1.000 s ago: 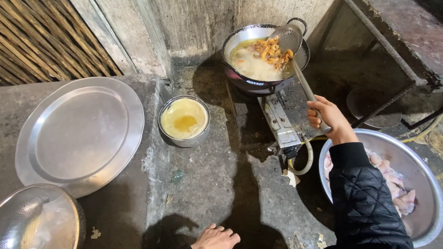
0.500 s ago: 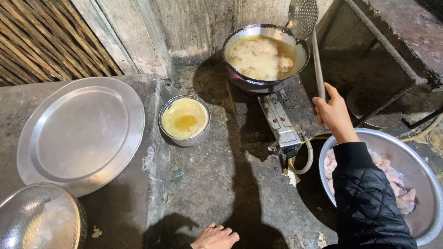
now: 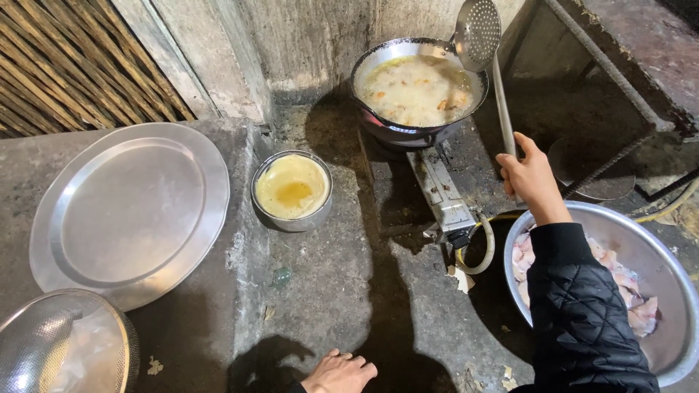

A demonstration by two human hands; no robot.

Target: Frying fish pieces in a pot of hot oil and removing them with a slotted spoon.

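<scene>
My right hand [image 3: 529, 177], in a black quilted sleeve, grips the long handle of a perforated metal skimmer [image 3: 477, 33]. The skimmer's round head is raised empty above the right rim of a dark wok [image 3: 416, 89] full of bubbling oil with frying pieces. The wok sits on a small gas burner [image 3: 439, 191]. My left hand [image 3: 339, 372] rests flat on the concrete slab at the bottom edge, fingers apart, holding nothing.
A steel bowl of yellow batter [image 3: 293, 189] stands left of the burner. A large empty steel tray [image 3: 131, 211] lies at the left, a covered steel dish [image 3: 62, 349] at the bottom left. A big steel basin of raw meat pieces [image 3: 666, 291] sits under my right arm.
The skimmer, earlier lowered into the wok with fried pieces on it, has been lifted out and now stands upright and empty over the rim. The left hand stayed put.
</scene>
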